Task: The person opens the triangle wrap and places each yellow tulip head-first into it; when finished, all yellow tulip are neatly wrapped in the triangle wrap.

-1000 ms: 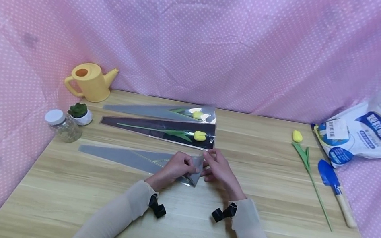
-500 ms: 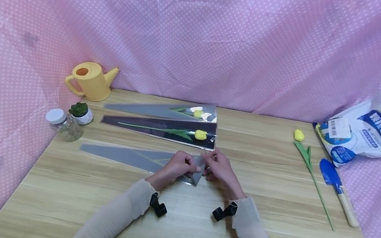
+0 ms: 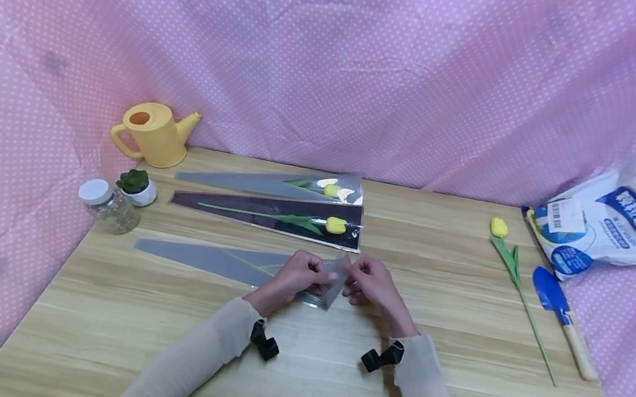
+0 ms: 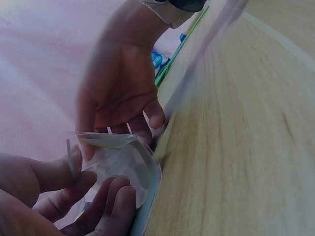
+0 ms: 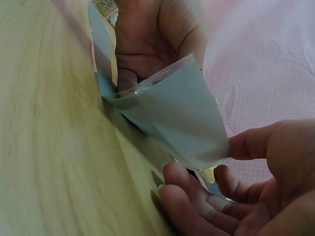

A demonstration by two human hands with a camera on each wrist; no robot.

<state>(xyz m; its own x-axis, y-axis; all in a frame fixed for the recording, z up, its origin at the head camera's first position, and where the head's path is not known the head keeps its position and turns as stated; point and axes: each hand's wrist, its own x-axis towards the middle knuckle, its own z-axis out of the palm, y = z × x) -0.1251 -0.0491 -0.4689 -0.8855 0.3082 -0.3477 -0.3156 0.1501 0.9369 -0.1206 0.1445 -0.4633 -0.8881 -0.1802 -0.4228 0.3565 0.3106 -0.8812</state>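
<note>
A long tapered grey flower sleeve (image 3: 194, 257) lies on the table, its wide mouth held raised and gaping at the right. My left hand (image 3: 302, 274) pinches a thin edge of that film between thumb and index finger, other fingers curled beside the mouth. From the right side, my right hand (image 3: 374, 283) meets the sleeve's corner. In the right wrist view its thumb (image 5: 248, 143) touches the film edge, while the index finger stands apart below and the rest are loosely bent. Behind lies a dark sleeve (image 3: 243, 206) with a yellow tulip (image 3: 335, 226) on it.
Farthest back is another grey sleeve (image 3: 235, 180) holding a tulip. A watering can (image 3: 158, 139), potted succulent (image 3: 139, 188) and lidded glass jar (image 3: 119, 215) stand left. At right lie a loose tulip (image 3: 513, 263), blue trowel (image 3: 551, 292) and white printed bag (image 3: 615, 213).
My right hand has shifted slightly right, its thumb and index finger parting at the sleeve's corner. The sleeve's mouth stands wider. My left hand keeps its hold in place.
</note>
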